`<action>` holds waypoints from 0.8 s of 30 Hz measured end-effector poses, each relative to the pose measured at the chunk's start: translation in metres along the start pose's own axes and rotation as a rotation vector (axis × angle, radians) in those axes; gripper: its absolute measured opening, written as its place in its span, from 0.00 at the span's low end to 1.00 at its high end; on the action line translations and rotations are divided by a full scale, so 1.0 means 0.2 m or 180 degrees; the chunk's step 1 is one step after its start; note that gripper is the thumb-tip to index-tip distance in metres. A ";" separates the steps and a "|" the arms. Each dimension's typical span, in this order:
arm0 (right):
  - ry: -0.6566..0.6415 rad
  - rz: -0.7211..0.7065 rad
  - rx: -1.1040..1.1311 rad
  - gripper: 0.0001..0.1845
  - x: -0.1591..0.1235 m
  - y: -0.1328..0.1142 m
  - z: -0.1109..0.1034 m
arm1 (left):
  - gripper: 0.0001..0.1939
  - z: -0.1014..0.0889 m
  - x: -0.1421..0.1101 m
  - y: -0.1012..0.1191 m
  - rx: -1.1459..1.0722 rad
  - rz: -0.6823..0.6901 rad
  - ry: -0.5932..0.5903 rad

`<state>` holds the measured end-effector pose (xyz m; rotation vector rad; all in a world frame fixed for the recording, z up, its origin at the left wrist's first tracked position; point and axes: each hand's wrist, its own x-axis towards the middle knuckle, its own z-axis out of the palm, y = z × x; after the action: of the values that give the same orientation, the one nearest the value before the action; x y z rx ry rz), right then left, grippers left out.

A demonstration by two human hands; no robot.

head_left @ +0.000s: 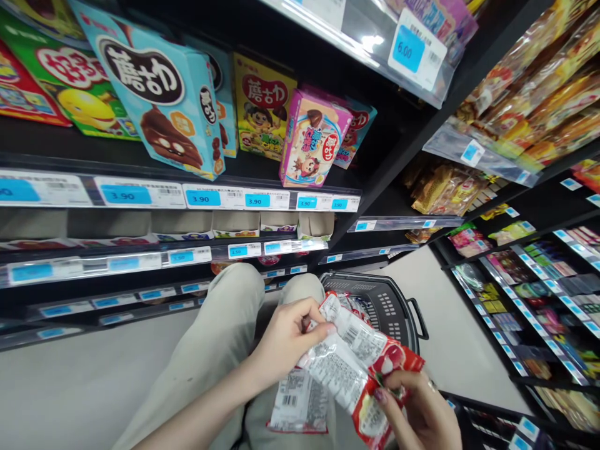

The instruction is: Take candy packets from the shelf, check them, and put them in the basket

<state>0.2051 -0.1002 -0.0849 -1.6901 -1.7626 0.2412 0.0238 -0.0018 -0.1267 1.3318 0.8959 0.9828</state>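
Two red and white snack packets (340,362) overlap between my hands, their printed backs with small text and barcodes facing up. My left hand (290,337) pinches them at the upper left end, thumb on top. At the lower right, the fingers of my right hand (412,403) are closed on the red end of the packets. Another packet (297,403) with a white printed back lies against my leg, below the held ones. Just beyond the packets stands a dark grey shopping basket (389,300), with several wrapped items inside, partly hidden by the packets.
Shelves with blue price tags (206,198) run along the left and front. On them stand a blue snack box (154,94), a yellow box (262,106) and a pink box (314,140). Golden bags (539,94) fill shelves at right. My bent knees (239,287) are close to the lower shelves.
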 end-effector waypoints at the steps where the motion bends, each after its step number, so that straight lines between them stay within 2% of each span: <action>1: -0.0137 0.0043 0.0128 0.03 0.00 0.02 -0.01 | 0.12 0.00 0.00 -0.01 -0.0090 -0.0040 0.0030; 9: -0.0264 0.0690 0.0356 0.05 -0.02 0.05 0.03 | 0.10 0.03 -0.01 -0.03 -0.0435 -0.0250 0.0247; 12: 0.0053 0.0993 0.0928 0.06 -0.02 0.05 0.04 | 0.09 0.03 0.00 -0.02 -0.0842 -0.0413 0.0174; 13: 0.0230 0.1035 0.1129 0.09 -0.02 0.05 0.05 | 0.11 0.02 0.01 -0.01 -0.1053 -0.0464 0.0112; 16: 0.0661 0.0928 0.1480 0.14 -0.04 0.07 0.06 | 0.35 0.02 0.03 -0.01 -0.1624 -0.0578 -0.0039; 17: 0.0746 0.0880 0.1513 0.14 -0.05 0.08 0.06 | 0.39 0.03 0.04 -0.01 -0.1765 -0.0635 -0.0053; 18: 0.0811 0.0848 0.1527 0.14 -0.06 0.08 0.07 | 0.39 0.04 0.04 -0.02 -0.1917 -0.0727 -0.0050; 19: 0.0874 0.0823 0.1532 0.14 -0.06 0.09 0.08 | 0.35 0.06 0.04 -0.03 -0.2100 -0.0857 -0.0042; 22: 0.1045 0.0730 0.1496 0.11 -0.05 0.09 0.10 | 0.16 0.13 0.02 -0.08 -0.2815 -0.1394 -0.0018; 24: 0.0982 0.0784 0.1513 0.09 -0.03 0.07 0.10 | 0.13 0.17 0.01 -0.10 -0.3273 -0.1872 -0.0160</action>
<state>0.2047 -0.0976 -0.1112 -1.4937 -1.1596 0.4443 0.0577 -0.0126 -0.1454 0.1916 0.5378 0.7464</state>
